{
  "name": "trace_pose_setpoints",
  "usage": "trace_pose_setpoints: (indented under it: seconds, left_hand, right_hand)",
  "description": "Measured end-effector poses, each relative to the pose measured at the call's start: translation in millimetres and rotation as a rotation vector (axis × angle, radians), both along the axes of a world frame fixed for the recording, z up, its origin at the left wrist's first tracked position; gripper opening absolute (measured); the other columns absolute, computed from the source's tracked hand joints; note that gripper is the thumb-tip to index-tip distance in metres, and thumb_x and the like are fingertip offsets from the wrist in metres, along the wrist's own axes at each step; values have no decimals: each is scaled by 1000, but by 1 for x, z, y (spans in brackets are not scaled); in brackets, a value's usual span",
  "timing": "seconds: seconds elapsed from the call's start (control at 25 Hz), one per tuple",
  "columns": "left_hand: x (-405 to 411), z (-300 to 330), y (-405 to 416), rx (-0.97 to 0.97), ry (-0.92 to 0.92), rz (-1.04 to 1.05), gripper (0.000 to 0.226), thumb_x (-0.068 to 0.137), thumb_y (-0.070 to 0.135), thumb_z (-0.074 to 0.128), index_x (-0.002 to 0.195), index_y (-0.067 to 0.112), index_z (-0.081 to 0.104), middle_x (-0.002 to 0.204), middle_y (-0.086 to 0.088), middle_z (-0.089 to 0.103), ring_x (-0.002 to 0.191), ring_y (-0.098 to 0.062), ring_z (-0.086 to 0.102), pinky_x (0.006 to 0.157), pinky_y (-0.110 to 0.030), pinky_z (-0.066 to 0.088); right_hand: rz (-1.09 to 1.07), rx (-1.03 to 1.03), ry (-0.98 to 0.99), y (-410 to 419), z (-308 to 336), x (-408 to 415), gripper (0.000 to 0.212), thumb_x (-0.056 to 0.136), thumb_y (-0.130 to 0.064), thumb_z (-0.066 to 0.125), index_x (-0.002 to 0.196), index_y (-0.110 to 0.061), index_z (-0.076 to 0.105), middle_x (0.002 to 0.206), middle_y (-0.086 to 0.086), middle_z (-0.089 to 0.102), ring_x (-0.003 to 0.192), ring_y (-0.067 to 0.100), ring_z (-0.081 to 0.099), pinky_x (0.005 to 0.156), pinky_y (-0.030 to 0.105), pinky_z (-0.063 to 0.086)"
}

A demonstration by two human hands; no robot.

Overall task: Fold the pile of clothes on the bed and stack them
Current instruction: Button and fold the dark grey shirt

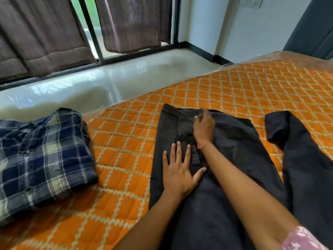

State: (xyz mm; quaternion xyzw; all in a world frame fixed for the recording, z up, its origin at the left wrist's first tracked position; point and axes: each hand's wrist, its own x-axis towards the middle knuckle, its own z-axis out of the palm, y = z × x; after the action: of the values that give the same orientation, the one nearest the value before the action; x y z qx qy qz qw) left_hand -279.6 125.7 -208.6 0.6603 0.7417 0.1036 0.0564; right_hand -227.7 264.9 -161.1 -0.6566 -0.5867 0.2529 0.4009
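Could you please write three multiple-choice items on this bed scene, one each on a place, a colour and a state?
1. Where does the plaid shirt lie relative to the black shirt?
A. on its left
B. on top of it
C. on its right

2. What colour is the bedspread?
A. green
B. orange
C. white

3. How is the left hand held?
A. in a fist
B. lifted off the bed
C. flat, fingers spread

Answers: 1 A, folded plaid lies apart at the left; 2 B, orange quilt with a pale lattice; 3 C, palm presses the black cloth beside the right hand.
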Motion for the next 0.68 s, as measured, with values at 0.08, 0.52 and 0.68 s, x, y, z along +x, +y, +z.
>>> trace_pose_setpoints:
  seconds: [0.08, 0.52, 0.68]
  left_hand:
    - [-1, 0, 0, -14, 26, -6, 86, 86, 73, 8, 141, 18, 45, 148, -17, 38, 139, -32, 33, 110, -50, 14]
    - [-12, 38, 6, -429, -74, -73, 86, 86, 75, 15, 150, 27, -14, 155, -7, -27, 142, -24, -27, 113, -49, -16]
    - [29, 58, -28, -265, -43, -45, 70, 98, 54, 29, 152, 25, -4, 157, -11, -22, 144, -28, -23, 114, -52, -9]
  right_hand:
    - [236, 230, -313, -25, -2, 7, 42, 98, -30, 39, 135, -13, 49, 136, 11, 52, 126, 28, 47, 101, 43, 38]
    - [308, 27, -719, -56, 23, 126, 47, 98, -31, 45, 141, -13, 42, 152, 14, 31, 142, 28, 26, 111, 47, 28]
    - [-103, 61, -682, -121, 41, 233, 53, 91, -16, 57, 140, -2, 41, 138, 23, 46, 126, 41, 44, 96, 54, 40]
